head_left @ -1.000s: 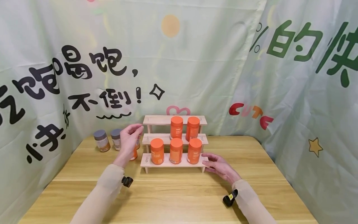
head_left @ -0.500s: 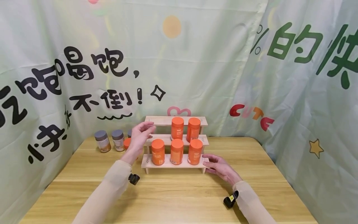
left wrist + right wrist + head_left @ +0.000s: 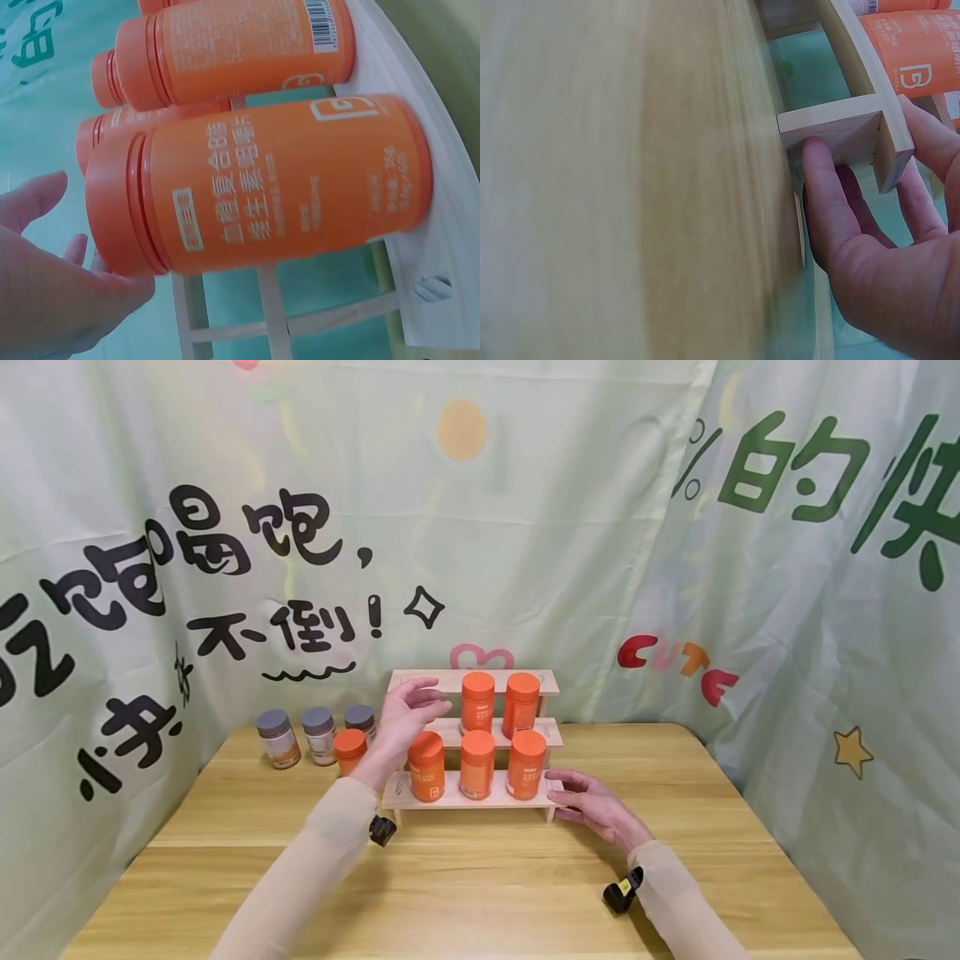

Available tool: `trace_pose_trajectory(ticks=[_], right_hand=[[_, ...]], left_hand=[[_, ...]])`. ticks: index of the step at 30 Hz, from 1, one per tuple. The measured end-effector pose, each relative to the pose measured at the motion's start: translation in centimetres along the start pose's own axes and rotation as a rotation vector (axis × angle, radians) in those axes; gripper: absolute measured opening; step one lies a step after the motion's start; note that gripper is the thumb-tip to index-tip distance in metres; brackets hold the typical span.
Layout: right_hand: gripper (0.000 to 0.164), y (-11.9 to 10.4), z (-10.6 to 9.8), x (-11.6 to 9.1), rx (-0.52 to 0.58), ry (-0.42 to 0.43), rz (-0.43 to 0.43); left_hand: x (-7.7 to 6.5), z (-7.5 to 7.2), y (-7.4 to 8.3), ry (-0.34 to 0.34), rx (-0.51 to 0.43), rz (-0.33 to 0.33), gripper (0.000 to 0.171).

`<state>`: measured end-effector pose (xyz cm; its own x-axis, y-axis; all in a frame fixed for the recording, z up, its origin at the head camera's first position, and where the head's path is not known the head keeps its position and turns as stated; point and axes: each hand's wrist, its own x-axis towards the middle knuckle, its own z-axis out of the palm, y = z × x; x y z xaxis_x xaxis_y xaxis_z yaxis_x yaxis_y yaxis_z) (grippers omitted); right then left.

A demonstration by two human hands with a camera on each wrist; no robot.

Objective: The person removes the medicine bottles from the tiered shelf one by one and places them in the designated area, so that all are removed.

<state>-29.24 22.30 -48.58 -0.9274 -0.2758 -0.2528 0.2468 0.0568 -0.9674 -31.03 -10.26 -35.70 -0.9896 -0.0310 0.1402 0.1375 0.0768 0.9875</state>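
Wooden rack leg [image 3: 832, 117] against right hand [image 3: 892, 274], right-wrist view only

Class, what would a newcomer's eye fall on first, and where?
Probably five orange jars on the tiered wooden stand: three on the bottom step, two on the middle step. The left hand hangs near the bottom step's leftmost jar, while the right hand holds that step's right end. Behind, bold black lettering marks the curtain's left side.

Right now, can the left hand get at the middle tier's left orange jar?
Probably yes: the left hand, apparently empty, is near that orange jar, and the head view shows nothing between them.
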Motion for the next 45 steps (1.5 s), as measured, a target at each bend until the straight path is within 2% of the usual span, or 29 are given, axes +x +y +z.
trace_pose_trajectory(ticks=[14, 22, 31, 45], right_hand=[[0.054, -0.1, 0.1, 0.0, -0.013, -0.008, -0.015], [0.051, 0.1, 0.2, 0.1, 0.004, 0.006, -0.01], [0.052, -0.1, 0.2, 0.0, 0.01, 0.002, -0.008], [0.051, 0.0, 0.2, 0.1, 0.015, 0.017, -0.008]], left_hand=[[0.2, 2.9, 0.3, -0.014, 0.015, -0.028, 0.054], [0.9, 4.7, 0.3, 0.006, 0.012, -0.006, 0.059], [1.5, 5.1, 0.1, -0.002, -0.011, -0.04, 0.06], [2.3, 5.5, 0.5, -0.021, 0.067, -0.049, 0.061]])
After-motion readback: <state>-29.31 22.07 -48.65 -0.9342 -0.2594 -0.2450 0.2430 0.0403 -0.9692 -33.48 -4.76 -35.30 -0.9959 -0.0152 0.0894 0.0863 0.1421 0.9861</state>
